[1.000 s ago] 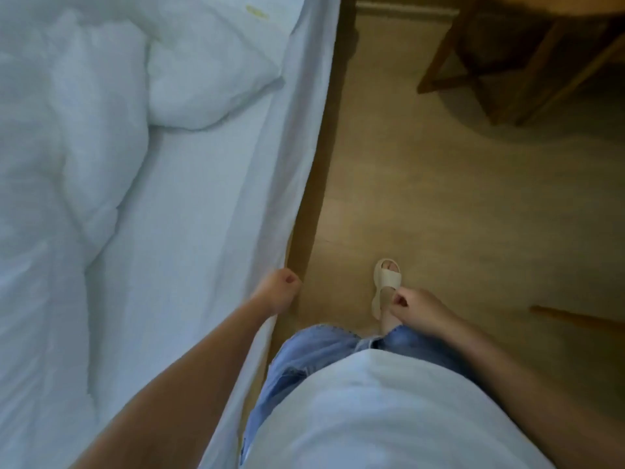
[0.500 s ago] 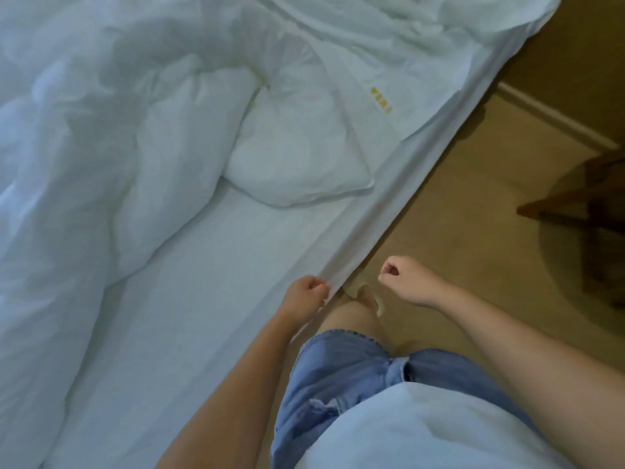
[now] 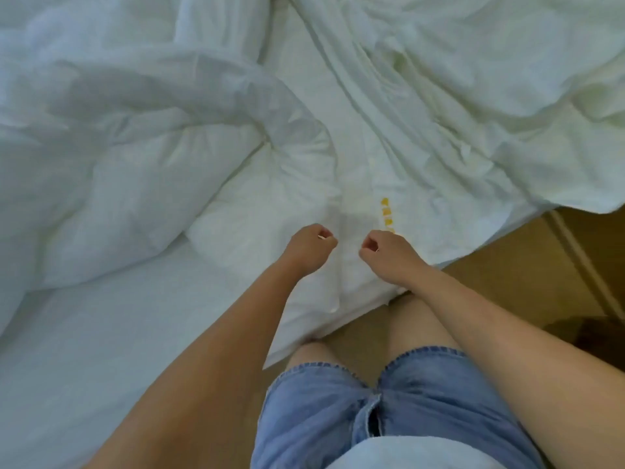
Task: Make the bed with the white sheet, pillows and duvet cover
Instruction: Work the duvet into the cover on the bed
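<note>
A puffy white duvet [image 3: 135, 147] lies bunched over the left of the bed, one corner [image 3: 257, 218] pointing toward me. A thin crumpled white duvet cover [image 3: 456, 96] spreads over the upper right, with small yellow marks [image 3: 387, 214] near its edge. The white sheet [image 3: 101, 333] covers the mattress at lower left. My left hand [image 3: 311, 245] and my right hand [image 3: 385, 252] hover close together above the duvet corner and the cover's edge. Both have curled fingers and hold nothing that I can see.
Tan floor [image 3: 507, 265] runs along the bed's right side, with a skirting board [image 3: 588, 265] at the far right. My legs in denim shorts [image 3: 389, 401] stand against the bed's edge.
My left hand has let go of the sheet's edge. Both hands have moved up over the duvet corner, and my view has swung toward the bed.
</note>
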A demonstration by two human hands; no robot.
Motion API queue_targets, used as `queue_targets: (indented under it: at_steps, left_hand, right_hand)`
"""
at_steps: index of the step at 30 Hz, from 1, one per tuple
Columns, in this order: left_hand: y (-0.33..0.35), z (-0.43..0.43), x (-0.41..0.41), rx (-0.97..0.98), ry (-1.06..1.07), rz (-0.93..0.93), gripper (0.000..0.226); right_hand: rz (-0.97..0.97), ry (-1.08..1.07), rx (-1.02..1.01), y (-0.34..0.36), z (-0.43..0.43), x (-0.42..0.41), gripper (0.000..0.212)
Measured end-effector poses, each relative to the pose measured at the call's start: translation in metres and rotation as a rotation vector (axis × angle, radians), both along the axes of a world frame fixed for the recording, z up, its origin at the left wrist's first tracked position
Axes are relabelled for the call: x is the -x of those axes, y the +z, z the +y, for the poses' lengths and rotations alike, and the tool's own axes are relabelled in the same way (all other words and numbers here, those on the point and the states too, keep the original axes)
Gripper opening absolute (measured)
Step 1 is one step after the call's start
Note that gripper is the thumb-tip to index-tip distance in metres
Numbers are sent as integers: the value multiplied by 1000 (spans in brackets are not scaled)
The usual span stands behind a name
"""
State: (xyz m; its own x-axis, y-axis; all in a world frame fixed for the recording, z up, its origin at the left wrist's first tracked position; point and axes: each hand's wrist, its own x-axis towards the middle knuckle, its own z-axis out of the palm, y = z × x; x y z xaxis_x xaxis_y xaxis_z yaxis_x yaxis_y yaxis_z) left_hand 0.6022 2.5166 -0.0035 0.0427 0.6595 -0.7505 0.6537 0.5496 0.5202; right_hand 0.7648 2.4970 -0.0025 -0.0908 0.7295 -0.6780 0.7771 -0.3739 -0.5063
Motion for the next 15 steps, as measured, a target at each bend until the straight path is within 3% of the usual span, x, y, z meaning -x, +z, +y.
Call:
queue_targets:
  at_steps: [5,9,13,15]
  left_hand:
    - [-51,96,-95,14,92,38,45]
    - [-103,165,-141,-56,357,69,78]
    - [-134,202,-172,-150,433,153,84]
    - [-134,207,-182,-251,442,68,75]
  right_hand:
    - [-99,57,-92,-47,88,-68,15]
    - [-37,113,-127,-86,142,-90,25]
    - [-6,66,-342,-103,182,-102,22]
    - [21,-2,-411,-104,197,-109,20]
